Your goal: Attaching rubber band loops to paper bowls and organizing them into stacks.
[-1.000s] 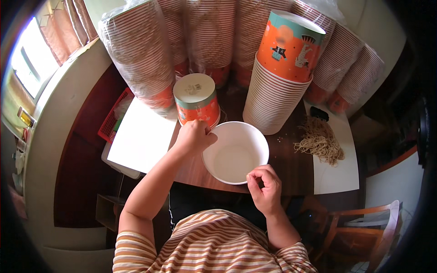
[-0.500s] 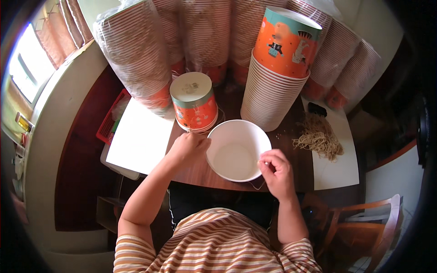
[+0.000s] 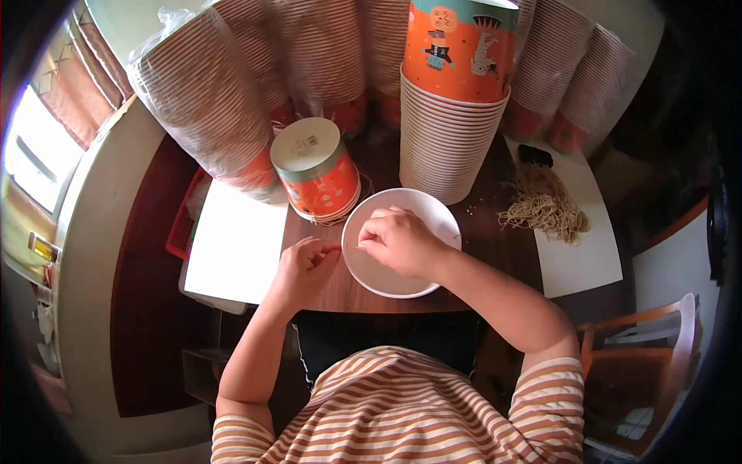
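A white paper bucket stands with its mouth up on the wooden table in front of me. My right hand reaches across its mouth, fingers pinched together near the inside of the left wall. Outside that same wall, my left hand has its thumb and fingers drawn together, fingertips at the rim. What either pinch holds is too small to make out. A small light bit, perhaps a cord end, shows at the bucket's right wall. Behind to the left, an orange and green bucket stands upside down, with cord around its base.
A tall stack of nested buckets rises behind the white one. Plastic-wrapped stacks line the back. At right, a bundle of beige cords lies over a white sheet. A red basket and wooden chair flank the table.
My right hand has left the bucket's right rim and crossed over its mouth to the left wall. My left hand has shifted slightly down and left, staying beside the left rim.
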Demonstrator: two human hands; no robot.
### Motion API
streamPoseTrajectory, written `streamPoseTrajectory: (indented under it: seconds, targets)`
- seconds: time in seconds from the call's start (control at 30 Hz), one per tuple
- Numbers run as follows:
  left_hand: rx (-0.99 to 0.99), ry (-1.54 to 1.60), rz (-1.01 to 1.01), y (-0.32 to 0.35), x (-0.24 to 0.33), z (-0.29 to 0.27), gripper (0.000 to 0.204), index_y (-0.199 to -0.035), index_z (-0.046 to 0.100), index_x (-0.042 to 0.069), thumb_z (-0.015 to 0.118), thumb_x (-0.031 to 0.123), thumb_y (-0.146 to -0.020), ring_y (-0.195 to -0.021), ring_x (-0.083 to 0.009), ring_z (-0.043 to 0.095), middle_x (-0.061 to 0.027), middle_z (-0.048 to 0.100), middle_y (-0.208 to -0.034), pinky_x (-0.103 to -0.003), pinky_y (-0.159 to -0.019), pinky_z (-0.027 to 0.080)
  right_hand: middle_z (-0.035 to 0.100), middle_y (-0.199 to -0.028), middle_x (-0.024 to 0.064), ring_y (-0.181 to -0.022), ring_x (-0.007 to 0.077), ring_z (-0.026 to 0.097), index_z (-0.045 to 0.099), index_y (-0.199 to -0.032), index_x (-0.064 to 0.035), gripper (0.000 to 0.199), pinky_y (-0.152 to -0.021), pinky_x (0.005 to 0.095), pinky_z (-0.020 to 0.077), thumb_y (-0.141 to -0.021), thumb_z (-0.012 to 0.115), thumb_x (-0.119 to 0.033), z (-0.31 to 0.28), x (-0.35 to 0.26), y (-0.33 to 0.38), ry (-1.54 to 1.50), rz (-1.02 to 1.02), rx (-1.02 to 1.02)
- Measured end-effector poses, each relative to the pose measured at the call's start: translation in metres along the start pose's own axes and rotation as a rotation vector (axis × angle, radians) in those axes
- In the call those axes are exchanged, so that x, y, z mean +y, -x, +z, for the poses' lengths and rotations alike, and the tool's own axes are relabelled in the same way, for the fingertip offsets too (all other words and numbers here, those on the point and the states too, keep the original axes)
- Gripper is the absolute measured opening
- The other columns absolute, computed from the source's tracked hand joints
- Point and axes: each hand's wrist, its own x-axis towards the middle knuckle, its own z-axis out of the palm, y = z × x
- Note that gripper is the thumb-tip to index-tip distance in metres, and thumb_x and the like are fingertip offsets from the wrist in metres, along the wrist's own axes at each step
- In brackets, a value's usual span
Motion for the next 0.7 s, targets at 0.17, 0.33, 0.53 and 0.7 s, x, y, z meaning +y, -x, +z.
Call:
streamPoseTrajectory:
  seconds: [0.17,0.33,0.53,0.7]
  targets:
    - [0.015,-0.005,0.012,-0.001,0.002,-0.001,0.016,-0.097,0.065,-0.005,0.059,0.006,-0.086,-0.068,-0.0092,0.057,-0.0044,0.059,-0.077,-0.023,-0.060,0.046,0.061,-0.079,0.0092,-0.080,0.0265,0.056,0.065,-0.078,-0.0037,0.012,-0.076,0.0393,0.0449,-0.079,0.063,-0.015,0.004,-0.001,-0.009,-0.015,0.045,-0.036]
    - [0.005,-0.031,0.018,-0.004,0.002,-0.002,0.017,-0.098,0.065,-0.005,0.060,0.005,-0.085,-0.068,-0.0093,0.057,-0.0062,0.059,-0.080,-0.024,-0.061,0.046,0.063,-0.083,0.0126,-0.085,0.0311,0.059,0.066,-0.078,-0.0058,0.011,-0.079,0.0432,0.0458,-0.079,0.062,-0.016,0.003,-0.003,-0.013,-0.052,0.079,-0.097]
    - [-0.007,-0.058,0.030,-0.006,0.008,-0.002,0.017,-0.098,0.065,-0.004,0.061,0.004,-0.083,-0.069,-0.0098,0.056,-0.0065,0.059,-0.080,-0.024,-0.061,0.046,0.064,-0.084,0.0142,-0.082,0.0324,0.061,0.066,-0.077,-0.0049,0.011,-0.077,0.0438,0.0469,-0.079,0.063,-0.015,0.006,0.001,-0.014,-0.015,0.022,-0.066]
    - [-0.002,-0.076,0.028,-0.006,0.009,-0.002,0.018,-0.097,0.065,-0.003,0.062,0.005,-0.082,-0.070,-0.0105,0.057,-0.0068,0.060,-0.081,-0.024,-0.061,0.046,0.062,-0.079,0.0110,-0.080,0.0293,0.059,0.065,-0.077,-0.0030,0.010,-0.075,0.0408,0.0465,-0.078,0.062,-0.013,0.006,-0.004,-0.017,-0.023,0.061,-0.061]
